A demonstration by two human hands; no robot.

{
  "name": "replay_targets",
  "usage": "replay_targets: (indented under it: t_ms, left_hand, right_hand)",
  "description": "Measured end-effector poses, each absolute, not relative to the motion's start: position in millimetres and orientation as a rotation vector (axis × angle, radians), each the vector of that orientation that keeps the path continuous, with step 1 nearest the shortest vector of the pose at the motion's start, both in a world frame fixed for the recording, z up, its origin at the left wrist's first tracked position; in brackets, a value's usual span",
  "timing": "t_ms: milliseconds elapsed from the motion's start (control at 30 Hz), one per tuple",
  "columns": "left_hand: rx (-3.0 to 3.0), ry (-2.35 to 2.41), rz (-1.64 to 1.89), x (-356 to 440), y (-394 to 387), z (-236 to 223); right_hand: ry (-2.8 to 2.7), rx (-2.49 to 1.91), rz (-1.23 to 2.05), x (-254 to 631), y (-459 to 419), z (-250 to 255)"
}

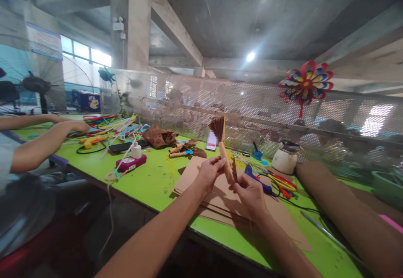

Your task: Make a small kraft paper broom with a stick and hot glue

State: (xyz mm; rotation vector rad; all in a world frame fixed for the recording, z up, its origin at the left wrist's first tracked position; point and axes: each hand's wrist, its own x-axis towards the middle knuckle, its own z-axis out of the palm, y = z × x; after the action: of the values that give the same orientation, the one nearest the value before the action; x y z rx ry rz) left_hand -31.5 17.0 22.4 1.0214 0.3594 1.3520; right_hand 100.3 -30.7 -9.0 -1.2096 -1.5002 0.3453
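In front of me, my left hand (210, 172) is closed round a tan rolled stick (222, 154). A brown pleated fan-shaped piece (217, 127) stands at the stick's upper end. My right hand (252, 195) pinches near the stick's lower end, by a narrow dark brown strip (234, 169); whether the strip is joined to the stick I cannot tell. Both hands are above a stack of brown cardboard sheets (190, 179). Just right of the stack's far side lies a blue glue gun (258, 179).
A co-worker's arms (44, 143) reach in at left, by bundled coloured strips (122, 127). A purple power strip (130, 164) has a trailing cord. Brown crumpled material (159, 136), a phone (212, 140) and a white jug (285, 158) stand along the perforated screen (258, 114).
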Motion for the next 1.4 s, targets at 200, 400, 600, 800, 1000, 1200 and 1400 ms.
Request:
replay_targets:
  t_ms: [200, 400, 600, 800, 1000, 1200, 1400]
  left_hand:
    - [1.023, 0.371, 1.316, -32, 17, 22]
    - [1.041, 0.303, 1.241, -34, 14, 22]
    - [1.040, 0.271, 1.193, -37, 12, 26]
    - [1.090, 0.496, 1.310, -35, 19, 20]
    - [1.023, 0.478, 1.368, -36, 27, 17]
    - [0.970, 0.416, 1.403, -38, 28, 22]
    - [1.016, 0.392, 1.354, -38, 21, 25]
  right_hand:
    - [-1.428, -1.081, 0.581, 102, -26, -13]
    - [-1.413, -1.059, 0.651, 104, -24, -13]
    - [-1.418, -1.069, 0.639, 105, -22, -14]
    - [-1.649, -1.215, 0.106, 100, -30, -13]
    - [-1.878, -1.132, -0.242, 95, -37, -12]
    - [-1.727, -1.066, -0.031, 94, -39, -7]
    - [-1.325, -1.076, 0.466, 106, -34, 2]
